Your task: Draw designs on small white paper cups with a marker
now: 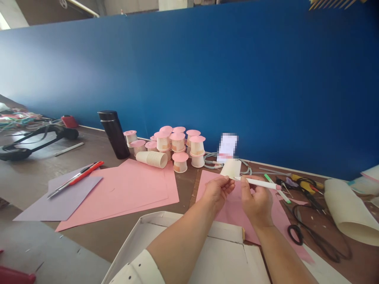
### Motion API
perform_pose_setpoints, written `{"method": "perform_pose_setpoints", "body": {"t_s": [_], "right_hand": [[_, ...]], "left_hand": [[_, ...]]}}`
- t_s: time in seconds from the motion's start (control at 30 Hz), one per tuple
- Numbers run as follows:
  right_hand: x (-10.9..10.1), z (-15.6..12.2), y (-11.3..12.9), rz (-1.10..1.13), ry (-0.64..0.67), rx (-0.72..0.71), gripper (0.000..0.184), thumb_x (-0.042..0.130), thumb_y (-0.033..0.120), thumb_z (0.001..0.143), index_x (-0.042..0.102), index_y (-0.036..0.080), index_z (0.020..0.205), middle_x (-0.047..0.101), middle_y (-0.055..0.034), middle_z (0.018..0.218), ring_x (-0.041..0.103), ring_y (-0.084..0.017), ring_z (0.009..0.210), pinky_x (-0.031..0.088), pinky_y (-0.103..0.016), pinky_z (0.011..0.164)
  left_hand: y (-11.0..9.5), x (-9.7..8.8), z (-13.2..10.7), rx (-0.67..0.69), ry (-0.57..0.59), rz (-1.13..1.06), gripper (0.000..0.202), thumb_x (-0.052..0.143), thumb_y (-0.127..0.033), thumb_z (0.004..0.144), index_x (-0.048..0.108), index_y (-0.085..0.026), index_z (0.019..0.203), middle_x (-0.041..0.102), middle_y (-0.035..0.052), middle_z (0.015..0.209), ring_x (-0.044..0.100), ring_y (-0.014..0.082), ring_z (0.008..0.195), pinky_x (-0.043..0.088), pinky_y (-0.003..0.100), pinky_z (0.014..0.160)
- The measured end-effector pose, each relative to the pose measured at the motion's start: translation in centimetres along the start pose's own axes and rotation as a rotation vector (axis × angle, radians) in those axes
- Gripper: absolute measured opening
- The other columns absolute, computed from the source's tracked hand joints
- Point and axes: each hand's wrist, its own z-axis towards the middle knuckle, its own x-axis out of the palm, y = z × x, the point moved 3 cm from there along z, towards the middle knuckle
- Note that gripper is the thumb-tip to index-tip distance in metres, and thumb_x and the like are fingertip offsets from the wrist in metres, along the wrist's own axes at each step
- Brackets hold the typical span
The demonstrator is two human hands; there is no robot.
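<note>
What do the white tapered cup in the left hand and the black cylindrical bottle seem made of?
White tapered cup: probably matte paper, from its pale, shineless wall. Black cylindrical bottle: smooth, faintly glossy, maybe metal or plastic; its sheen fits either.

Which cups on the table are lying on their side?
The nested stack of plain cups, just right of the black bottle, open end facing right. The pink-topped cups stand instead.

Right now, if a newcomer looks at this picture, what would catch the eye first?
Probably the pink-topped cups, grouped before the blue partition, right of a black bottle. Nearer the camera, the left hand holds a small pale piece, while the right hand holds a white pen-like tool beside it.
</note>
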Motion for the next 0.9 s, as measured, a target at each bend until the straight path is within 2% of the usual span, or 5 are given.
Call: {"method": "perform_pose_setpoints", "body": {"t_s": [0.1,0.47,0.6,0.77,0.9], "right_hand": [[0.13,0.05,0.08,-0.006,0.03,-0.001,0.027,0.05,0.042,0.083,0.06,0.017,0.086,0.066,-0.0075,0.08,0.06,-0.019,0.07,0.044,-0.029,0.064],[0.29,0.11,-0.22,-0.034,0.005,-0.013,0.028,0.049,0.042,0.084,0.06,0.017,0.088,0.065,-0.0081,0.08,0.059,-0.019,0.071,0.044,-0.031,0.067],[0.5,0.01,-0.21,-0.026,0.04,-0.034,0.028,0.049,0.042,0.084,0.06,0.017,0.087,0.065,-0.0084,0.079,0.058,-0.019,0.07,0.045,-0.031,0.066],[-0.09,0.01,0.16,-0.027,-0.083,-0.026,0.029,0.05,0.042,0.085,0.061,0.017,0.092,0.065,-0.0085,0.084,0.059,-0.019,0.075,0.045,-0.032,0.069],[-0.29,0.1,0.26,-0.051,-0.11,-0.044,0.031,0.05,0.043,0.085,0.062,0.016,0.093,0.065,-0.0083,0.082,0.058,-0.02,0.076,0.045,-0.033,0.07]], "left_hand": [[-0.06,0.03,-0.09,-0.005,-0.002,0.009,0.003,0.061,-0.008,0.074,0.062,-0.006,0.074,0.063,0.0096,0.069,0.062,0.0109,0.065,0.052,0.021,0.069],[-0.12,0.11,-0.22,0.008,0.0,0.018,0.003,0.06,-0.008,0.074,0.062,-0.005,0.075,0.063,0.0092,0.069,0.062,0.0111,0.065,0.052,0.021,0.069],[-0.12,0.14,-0.23,0.004,-0.004,0.011,0.002,0.06,-0.007,0.074,0.062,-0.005,0.074,0.063,0.0092,0.068,0.062,0.011,0.064,0.052,0.021,0.07],[0.07,0.01,-0.11,0.033,0.004,0.028,0.004,0.062,-0.009,0.073,0.063,-0.005,0.075,0.063,0.0088,0.07,0.062,0.0115,0.067,0.051,0.023,0.073],[0.15,0.17,-0.2,0.061,0.058,0.064,0.007,0.067,-0.011,0.07,0.064,-0.006,0.073,0.063,0.0087,0.071,0.062,0.012,0.069,0.05,0.025,0.078]]}}
